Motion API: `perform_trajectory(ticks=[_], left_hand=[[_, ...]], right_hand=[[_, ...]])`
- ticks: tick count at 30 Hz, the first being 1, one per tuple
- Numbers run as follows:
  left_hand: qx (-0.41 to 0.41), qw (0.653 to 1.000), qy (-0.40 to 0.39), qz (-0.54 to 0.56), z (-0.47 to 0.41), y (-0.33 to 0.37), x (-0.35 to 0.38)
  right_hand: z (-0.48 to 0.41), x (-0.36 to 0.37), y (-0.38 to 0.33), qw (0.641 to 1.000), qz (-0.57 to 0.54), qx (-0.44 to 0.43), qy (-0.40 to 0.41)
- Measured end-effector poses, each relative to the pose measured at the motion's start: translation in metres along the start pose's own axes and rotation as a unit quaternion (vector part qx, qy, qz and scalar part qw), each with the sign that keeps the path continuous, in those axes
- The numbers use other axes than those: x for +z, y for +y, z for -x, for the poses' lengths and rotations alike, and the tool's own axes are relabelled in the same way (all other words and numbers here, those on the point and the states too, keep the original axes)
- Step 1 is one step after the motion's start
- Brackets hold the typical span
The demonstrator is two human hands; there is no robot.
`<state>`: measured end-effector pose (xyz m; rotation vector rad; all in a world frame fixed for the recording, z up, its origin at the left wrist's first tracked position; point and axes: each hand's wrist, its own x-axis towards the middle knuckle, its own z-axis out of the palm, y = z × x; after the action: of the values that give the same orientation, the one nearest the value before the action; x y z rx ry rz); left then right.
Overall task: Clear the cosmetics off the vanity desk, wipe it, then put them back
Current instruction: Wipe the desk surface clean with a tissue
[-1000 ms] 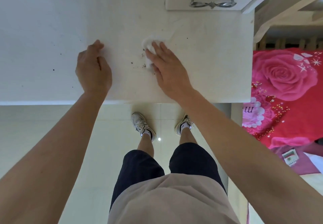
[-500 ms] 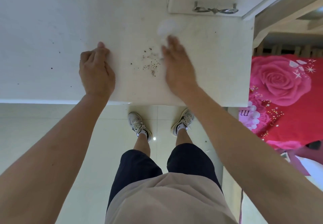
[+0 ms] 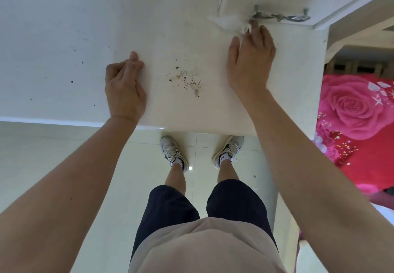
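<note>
The white vanity desk (image 3: 64,38) fills the upper part of the view, with no cosmetics on it. A white tissue (image 3: 228,24) lies at the back right of the desktop, under the fingertips of my right hand (image 3: 251,59), which presses it flat against the surface just below a small drawer. My left hand (image 3: 124,89) rests on the desk near the front edge, fingers curled in, holding nothing. A patch of dark crumbs (image 3: 187,80) sits on the desktop between my two hands.
A small white drawer unit with a metal handle (image 3: 281,17) stands at the desk's back right. Scattered dark specks (image 3: 72,80) dot the left of the desktop. A red rose-print bedspread (image 3: 358,123) lies to the right. My feet stand on pale tiles below the desk edge.
My right hand has pushed the tissue away from the crumbs, up and to the right, as far as the drawer front. My left hand has stayed in place, its fingers curled.
</note>
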<state>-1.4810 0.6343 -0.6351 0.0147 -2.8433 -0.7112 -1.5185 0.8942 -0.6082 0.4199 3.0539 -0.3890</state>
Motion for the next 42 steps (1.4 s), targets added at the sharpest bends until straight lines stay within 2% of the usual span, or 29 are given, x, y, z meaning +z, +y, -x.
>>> perform_trajectory(ticks=[2,5,7,8,11,13,15,20,23,26,28,30,32,34,35,38,42], left_hand=[[-0.001,1.0,0.0,0.001,0.0,-0.001,0.0],[0.007,1.0,-0.004,0.001,0.0,-0.001,0.0],[0.013,1.0,-0.002,0.001,0.001,0.0,0.0],[0.013,1.0,-0.001,0.001,0.001,0.0,0.001],[0.024,1.0,0.006,-0.001,0.001,-0.002,0.002],[0.044,0.999,0.018,-0.019,0.002,-0.003,0.003],[0.058,0.997,0.024,-0.04,0.002,-0.002,0.003],[0.073,0.993,0.017,-0.09,0.0,-0.003,0.0],[0.075,0.992,0.003,-0.098,0.0,-0.003,-0.001],[0.062,0.991,-0.036,-0.114,0.0,-0.003,-0.002],[0.062,0.988,-0.063,-0.125,0.002,-0.004,-0.003],[0.074,0.986,-0.083,-0.126,0.003,-0.006,-0.004],[0.089,0.984,-0.086,-0.132,0.002,-0.011,-0.005],[0.104,0.982,-0.078,-0.14,0.002,-0.016,-0.004],[0.107,0.982,-0.075,-0.139,0.002,-0.017,-0.004],[0.104,0.983,-0.074,-0.134,0.003,-0.019,-0.003],[0.101,0.985,-0.091,-0.109,0.005,-0.022,-0.006]], right_hand=[[0.005,0.012,-0.034,0.997,0.02,-0.07,-0.009],[0.018,0.024,-0.064,0.971,0.026,-0.23,-0.063],[0.021,0.022,-0.061,0.96,-0.005,-0.269,-0.081],[0.021,0.017,-0.056,0.965,-0.033,-0.247,-0.079],[0.017,-0.001,-0.019,0.993,-0.077,-0.091,-0.015],[0.012,-0.011,0.008,1.0,-0.005,-0.021,0.014],[0.008,-0.012,0.015,0.998,0.066,0.001,0.007],[0.012,0.012,-0.041,0.987,0.091,-0.116,-0.055],[0.022,0.015,-0.057,0.979,0.026,-0.186,-0.083],[0.038,0.011,-0.048,0.95,-0.095,-0.265,-0.133],[0.04,0.0,-0.034,0.941,-0.18,-0.259,-0.125],[0.032,-0.008,-0.009,0.961,-0.215,-0.173,-0.021],[0.013,-0.014,0.024,0.979,-0.19,-0.048,0.055],[0.001,-0.014,0.048,0.993,-0.108,0.039,0.04],[0.0,-0.011,0.052,0.996,-0.062,0.055,0.021],[0.02,0.001,0.019,1.0,0.022,-0.007,-0.012],[0.087,0.018,-0.051,0.984,-0.001,-0.158,-0.076]])
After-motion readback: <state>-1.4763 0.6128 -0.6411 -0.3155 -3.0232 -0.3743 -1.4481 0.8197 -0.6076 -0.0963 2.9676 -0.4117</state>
